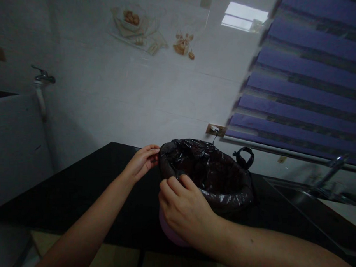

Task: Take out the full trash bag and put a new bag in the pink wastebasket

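Note:
A black garbage bag (226, 199) lines a pink-purple bin (174, 235), its edge folded outward over the rim. The bin stands on the dark countertop, and its mouth faces up and toward me. My left hand (143, 162) is at the left side of the rim, with thumb and fingers closed on the bag's folded edge. Across the front of the bin reaches my right hand (185, 206); its curled fingers grip the bag at the near-left rim. That hand and forearm hide much of the bin's body. Inside, the bag looks crumpled and dark.
The black countertop (128, 209) runs along a tiled wall. Behind the bin, a black loop (245, 158) stands up near a wall socket (216, 129) with a plug. At right are a sink (298, 196) and its faucet (330, 170); a wall tap (44, 76) is far left.

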`<state>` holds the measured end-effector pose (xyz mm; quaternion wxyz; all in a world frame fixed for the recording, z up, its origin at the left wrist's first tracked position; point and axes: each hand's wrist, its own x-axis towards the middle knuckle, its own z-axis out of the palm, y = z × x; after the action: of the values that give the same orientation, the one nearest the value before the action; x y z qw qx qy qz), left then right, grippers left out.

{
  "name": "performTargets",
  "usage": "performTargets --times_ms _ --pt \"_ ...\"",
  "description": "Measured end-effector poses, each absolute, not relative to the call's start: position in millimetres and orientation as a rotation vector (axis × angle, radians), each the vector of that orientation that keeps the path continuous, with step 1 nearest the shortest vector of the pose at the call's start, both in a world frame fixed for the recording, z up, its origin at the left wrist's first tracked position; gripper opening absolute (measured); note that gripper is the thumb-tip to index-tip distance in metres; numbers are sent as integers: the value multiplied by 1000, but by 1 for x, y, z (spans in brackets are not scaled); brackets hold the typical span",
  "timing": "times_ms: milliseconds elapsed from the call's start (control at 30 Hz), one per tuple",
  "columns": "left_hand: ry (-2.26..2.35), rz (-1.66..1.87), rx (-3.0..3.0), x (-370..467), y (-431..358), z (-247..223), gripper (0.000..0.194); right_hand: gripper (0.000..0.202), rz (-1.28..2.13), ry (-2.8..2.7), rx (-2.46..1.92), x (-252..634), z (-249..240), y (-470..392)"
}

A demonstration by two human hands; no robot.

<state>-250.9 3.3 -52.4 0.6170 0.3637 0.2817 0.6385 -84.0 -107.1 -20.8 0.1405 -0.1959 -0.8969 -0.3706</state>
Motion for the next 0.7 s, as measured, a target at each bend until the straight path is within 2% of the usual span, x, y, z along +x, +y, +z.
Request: performTargets --times_ms 700 --pt "584 1400 819 -248 13 -84 17 12 -1015 -2572 -535 -83 -25 -104"
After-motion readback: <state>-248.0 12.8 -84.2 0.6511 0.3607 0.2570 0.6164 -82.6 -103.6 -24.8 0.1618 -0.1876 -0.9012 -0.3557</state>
